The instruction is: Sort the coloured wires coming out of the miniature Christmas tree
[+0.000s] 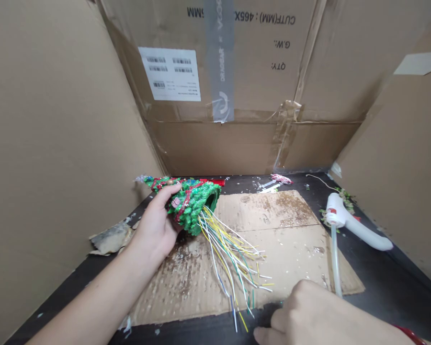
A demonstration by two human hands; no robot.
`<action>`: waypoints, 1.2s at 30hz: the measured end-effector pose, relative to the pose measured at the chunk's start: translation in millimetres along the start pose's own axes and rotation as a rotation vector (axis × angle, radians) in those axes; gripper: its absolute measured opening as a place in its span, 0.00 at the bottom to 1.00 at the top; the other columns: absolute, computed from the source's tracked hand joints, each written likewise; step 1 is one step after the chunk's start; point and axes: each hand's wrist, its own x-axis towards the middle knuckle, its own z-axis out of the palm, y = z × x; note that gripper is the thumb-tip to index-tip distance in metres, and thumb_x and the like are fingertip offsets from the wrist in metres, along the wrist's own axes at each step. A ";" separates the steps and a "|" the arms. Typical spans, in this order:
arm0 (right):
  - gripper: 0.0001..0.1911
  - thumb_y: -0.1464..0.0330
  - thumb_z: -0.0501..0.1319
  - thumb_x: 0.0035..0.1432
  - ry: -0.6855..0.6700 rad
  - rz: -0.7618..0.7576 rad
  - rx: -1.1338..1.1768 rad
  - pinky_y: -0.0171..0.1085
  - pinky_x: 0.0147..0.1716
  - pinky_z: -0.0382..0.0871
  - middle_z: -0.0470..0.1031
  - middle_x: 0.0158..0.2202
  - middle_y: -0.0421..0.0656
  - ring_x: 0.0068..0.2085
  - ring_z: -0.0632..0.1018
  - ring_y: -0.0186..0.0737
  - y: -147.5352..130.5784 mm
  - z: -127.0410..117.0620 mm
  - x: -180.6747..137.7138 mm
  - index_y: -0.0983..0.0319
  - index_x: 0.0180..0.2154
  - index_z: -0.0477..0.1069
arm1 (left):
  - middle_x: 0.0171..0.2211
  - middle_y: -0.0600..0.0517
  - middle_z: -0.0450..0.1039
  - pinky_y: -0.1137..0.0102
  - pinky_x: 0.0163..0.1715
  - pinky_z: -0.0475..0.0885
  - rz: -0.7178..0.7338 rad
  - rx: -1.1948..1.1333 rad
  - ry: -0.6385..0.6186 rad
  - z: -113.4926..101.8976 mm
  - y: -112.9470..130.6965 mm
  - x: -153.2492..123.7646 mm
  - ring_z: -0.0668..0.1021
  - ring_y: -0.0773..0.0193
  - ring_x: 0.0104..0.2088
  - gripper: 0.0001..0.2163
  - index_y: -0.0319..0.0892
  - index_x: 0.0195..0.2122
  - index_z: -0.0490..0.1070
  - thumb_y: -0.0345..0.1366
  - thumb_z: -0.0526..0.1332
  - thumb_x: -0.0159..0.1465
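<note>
My left hand (161, 220) is closed around a small green Christmas tree (190, 206) trimmed with red garland and coloured ornaments. The tree lies tilted on its side, tip to the left, its hollow base facing right. Out of that base fans a bundle of thin wires (233, 244), white, yellow and green, with a few blue. Their loose ends spread over the cardboard sheet (290, 249) and past its front edge. At the bottom right, near the wire ends, my right hand (301, 316) has its fingers curled. What they hold, if anything, is hidden.
A white hot glue gun (355, 225) with a clear glue stick rests at the right. Cardboard walls (237, 148) enclose the dark table on three sides. Behind the sheet lie a red object (217, 182) and red-and-white scraps (280, 179). Torn cardboard (111, 238) sits left.
</note>
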 end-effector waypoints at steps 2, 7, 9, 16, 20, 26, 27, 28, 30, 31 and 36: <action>0.07 0.69 0.59 0.56 0.076 -0.025 -0.002 0.37 0.14 0.38 0.63 0.19 0.33 0.16 0.53 0.33 0.6 1.5 0.2 0.62 0.28 0.61 | 0.36 0.50 0.70 0.78 0.34 0.71 0.001 -0.002 -0.006 0.0 0.1 0.4 0.72 0.71 0.28 0.07 0.38 0.36 0.71 0.28 0.61 0.56; 0.12 0.71 0.58 0.57 0.101 -0.037 0.023 0.36 0.18 0.45 0.65 0.24 0.35 0.21 0.59 0.33 1.3 -3.4 1.8 0.62 0.26 0.55 | 0.35 0.50 0.69 0.78 0.34 0.71 -0.003 -0.002 -0.002 0.0 0.1 1.0 0.72 0.71 0.28 0.06 0.38 0.36 0.71 0.28 0.61 0.56; 0.12 0.70 0.57 0.59 0.104 0.003 0.042 0.36 0.19 0.47 0.65 0.25 0.35 0.21 0.59 0.34 1.9 -5.5 1.4 0.61 0.27 0.54 | 0.35 0.50 0.69 0.78 0.34 0.71 -0.009 0.001 -0.003 0.3 0.0 1.0 0.72 0.71 0.27 0.06 0.38 0.36 0.71 0.28 0.61 0.57; 0.05 0.75 0.52 0.58 0.269 0.114 0.151 0.35 0.22 0.50 0.67 0.24 0.34 0.21 0.63 0.32 6.6 -12.3 1.6 0.61 0.30 0.59 | 0.35 0.50 0.70 0.78 0.34 0.71 -0.006 -0.005 0.009 1.6 0.1 2.5 0.71 0.72 0.27 0.05 0.38 0.35 0.71 0.28 0.60 0.57; 0.05 0.73 0.51 0.60 0.327 0.206 0.284 0.33 0.24 0.54 0.69 0.25 0.33 0.24 0.68 0.30 7.3 -21.6 2.1 0.60 0.32 0.63 | 0.35 0.51 0.70 0.78 0.34 0.71 -0.008 -0.007 0.006 1.4 0.0 1.8 0.71 0.72 0.27 0.06 0.38 0.36 0.71 0.28 0.60 0.57; 0.06 0.71 0.48 0.62 0.268 0.353 0.256 0.35 0.19 0.49 0.68 0.22 0.36 0.20 0.67 0.34 4.7 -31.7 3.1 0.60 0.33 0.60 | 0.35 0.51 0.70 0.78 0.35 0.71 -0.010 -0.006 0.013 2.1 0.0 -0.1 0.71 0.72 0.27 0.06 0.38 0.36 0.71 0.29 0.61 0.56; 0.06 0.71 0.47 0.63 0.268 0.351 0.246 0.35 0.18 0.48 0.66 0.21 0.35 0.19 0.65 0.34 4.3 -32.1 3.1 0.60 0.32 0.58 | 0.35 0.51 0.70 0.78 0.34 0.71 -0.009 -0.005 0.016 2.2 -0.2 0.0 0.71 0.72 0.27 0.06 0.38 0.35 0.71 0.29 0.61 0.56; 0.07 0.70 0.46 0.63 0.273 0.348 0.235 0.35 0.18 0.48 0.65 0.20 0.35 0.18 0.63 0.34 4.1 -32.3 3.0 0.60 0.31 0.57 | 0.35 0.51 0.70 0.78 0.34 0.71 -0.009 -0.005 0.018 2.4 -0.4 0.2 0.71 0.72 0.27 0.05 0.39 0.35 0.71 0.29 0.61 0.56; 0.09 0.70 0.46 0.63 0.302 0.352 0.215 0.35 0.18 0.47 0.62 0.19 0.34 0.17 0.60 0.34 3.8 -32.0 2.7 0.60 0.29 0.54 | 0.35 0.51 0.70 0.79 0.34 0.71 -0.009 -0.005 0.017 2.6 -0.8 0.9 0.71 0.72 0.27 0.05 0.39 0.35 0.71 0.29 0.61 0.56; 0.09 0.70 0.47 0.63 0.319 0.363 0.214 0.35 0.18 0.47 0.61 0.19 0.34 0.17 0.60 0.33 3.7 -31.6 2.6 0.60 0.28 0.54 | 0.35 0.51 0.70 0.79 0.34 0.71 -0.009 -0.005 0.016 2.6 -0.9 1.2 0.71 0.72 0.27 0.05 0.39 0.35 0.71 0.29 0.61 0.56; 0.08 0.70 0.49 0.62 0.361 0.444 0.245 0.34 0.19 0.45 0.61 0.19 0.34 0.18 0.61 0.33 5.2 -27.2 2.4 0.60 0.28 0.56 | 0.35 0.50 0.70 0.79 0.34 0.71 -0.009 0.004 0.009 1.5 -0.6 1.6 0.72 0.72 0.27 0.06 0.39 0.36 0.71 0.30 0.61 0.56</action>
